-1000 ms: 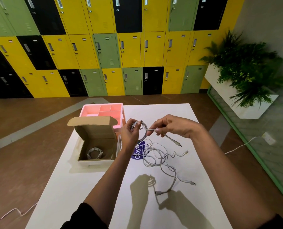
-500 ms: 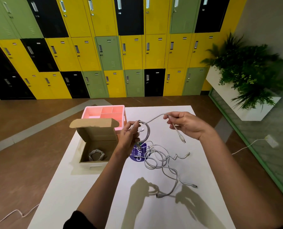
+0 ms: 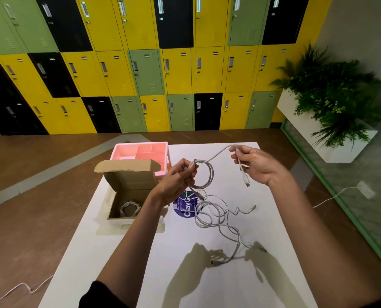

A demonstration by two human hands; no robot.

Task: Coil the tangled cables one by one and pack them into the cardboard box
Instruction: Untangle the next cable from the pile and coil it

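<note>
Grey cable [image 3: 212,174] is up in the air, looped once into a ring. The left hand [image 3: 178,181] pinches the ring where it crosses, and the right hand [image 3: 258,165] grips the free end, with the plug [image 3: 245,180] dangling below its fingers. The hands are apart, a span of cable arching between them.

Beneath both hands the tangle [image 3: 214,215] sprawls loose on the white table [image 3: 285,218], its far strands under the ring and lapping a blue sticker [image 3: 185,211]. Left of the left hand the box [image 3: 129,181] stands open, flap up, with one coil [image 3: 129,208] already inside. The left forearm cuts across its near right corner. Beyond the box is a pink tray [image 3: 140,143]; touching or just behind, cannot tell. Far past the hands are lockers [image 3: 149,72], and off right of the right hand, a plant [image 3: 331,101].
</note>
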